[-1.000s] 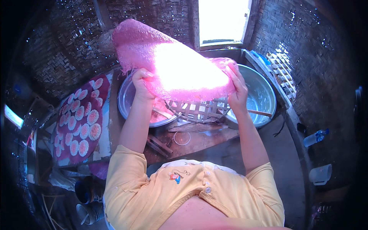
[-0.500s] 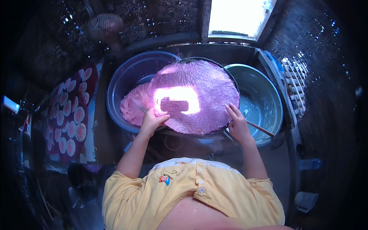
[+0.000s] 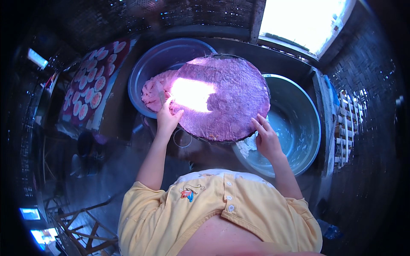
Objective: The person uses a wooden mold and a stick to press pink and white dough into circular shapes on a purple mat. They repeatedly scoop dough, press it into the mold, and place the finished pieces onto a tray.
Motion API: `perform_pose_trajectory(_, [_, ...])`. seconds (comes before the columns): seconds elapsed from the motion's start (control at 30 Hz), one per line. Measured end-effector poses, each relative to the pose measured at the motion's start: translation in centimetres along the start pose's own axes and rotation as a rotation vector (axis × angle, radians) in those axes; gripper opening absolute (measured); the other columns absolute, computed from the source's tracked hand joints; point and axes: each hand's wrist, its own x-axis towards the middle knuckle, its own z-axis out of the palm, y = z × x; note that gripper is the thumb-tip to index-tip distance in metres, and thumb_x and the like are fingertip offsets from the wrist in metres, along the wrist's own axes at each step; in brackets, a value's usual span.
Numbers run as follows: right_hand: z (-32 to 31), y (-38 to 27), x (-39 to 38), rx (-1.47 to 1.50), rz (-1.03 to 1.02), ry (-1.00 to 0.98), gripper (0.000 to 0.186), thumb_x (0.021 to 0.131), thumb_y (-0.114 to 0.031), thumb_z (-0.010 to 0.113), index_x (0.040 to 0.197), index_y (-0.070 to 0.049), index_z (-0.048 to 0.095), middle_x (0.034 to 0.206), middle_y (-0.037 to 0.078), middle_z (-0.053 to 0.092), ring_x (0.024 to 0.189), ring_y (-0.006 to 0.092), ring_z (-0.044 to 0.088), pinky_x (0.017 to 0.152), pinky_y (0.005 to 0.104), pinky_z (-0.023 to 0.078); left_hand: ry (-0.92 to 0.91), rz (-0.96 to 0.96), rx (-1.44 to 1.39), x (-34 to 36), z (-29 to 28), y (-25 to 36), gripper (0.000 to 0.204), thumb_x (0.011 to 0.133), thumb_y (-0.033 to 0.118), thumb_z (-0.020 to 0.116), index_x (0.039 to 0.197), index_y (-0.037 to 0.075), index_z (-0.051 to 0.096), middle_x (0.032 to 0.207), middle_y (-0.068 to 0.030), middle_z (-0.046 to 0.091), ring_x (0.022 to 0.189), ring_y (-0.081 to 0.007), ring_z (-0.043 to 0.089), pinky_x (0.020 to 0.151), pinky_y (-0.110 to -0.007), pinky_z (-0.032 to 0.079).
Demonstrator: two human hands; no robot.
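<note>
Left hand (image 3: 167,117): fingers bent over the near-left rim of the round purple cloth-covered disc (image 3: 222,98), gripping its edge. Right hand (image 3: 267,138): fingers spread and extended, tips pressing the disc's near-right rim; looks more like steadying than a closed grip.

Disc lies roughly flat, centred ahead of the person, a bright patch of window light on its left half. It seems to rest on a dark round rim, part hidden underneath; cannot tell what carries it.

Outward, left: blue basin (image 3: 164,68) holding a pink doughy mass (image 3: 154,91), partly tucked under the disc's edge. Right: grey metal basin (image 3: 294,128) with pale watery residue, white smear on its near wall just beside the right hand. Far left: dark mat with rows of pink round pieces (image 3: 92,87) laid out. Woven wall behind, bright window (image 3: 305,21) top right.

Progress, as judged: many pieces already laid out on the mat; the disc is down and level, both hands on it; plenty of pink mass left in the blue basin, so work is well short of finished
</note>
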Motion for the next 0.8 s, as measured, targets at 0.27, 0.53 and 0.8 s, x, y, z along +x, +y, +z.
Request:
perform_pose_trajectory(0.27, [-2.0,-1.0,2.7,-0.102,-0.242,0.286,0.039,0.07,0.01,0.056,0.105,-0.005,0.063,0.109,0.012,0.061,0.099,0.0305,0.061,0.086,0.0375,0.051,-0.148,-0.031,-0.671,0.6,-1.3,1.4,0.05,0.079,0.006,0.065,0.127,0.003,0.051,0.111,-0.0086,0.061,0.093,-0.015,0.059,0.084,-0.027,0.047])
perform_pose_trajectory(0.53, [-11.8,-6.3,7.3,-0.16,-0.356,0.731,0.005,0.079,-0.004,0.065,0.084,-0.005,0.066,0.081,0.008,0.065,0.073,0.0202,0.06,0.068,0.0312,0.048,-0.286,0.354,-0.838,-0.1,-12.8,6.3,0.031,0.079,0.001,0.064,0.11,0.0,0.062,0.107,-0.0028,0.058,0.091,-0.009,0.056,0.08,-0.025,0.046])
perform_pose_trajectory(0.8, [-14.3,-6.4,13.5,0.061,0.012,0.699,0.017,0.087,-0.023,0.063,0.093,-0.007,0.065,0.065,0.0,0.058,0.055,0.0071,0.052,0.054,0.024,0.042,0.239,0.727,-0.535,7.4,-12.3,9.4,0.014,0.077,0.006,0.071,0.087,0.001,0.063,0.1,-0.0065,0.058,0.091,-0.0128,0.057,0.077,-0.024,0.046])
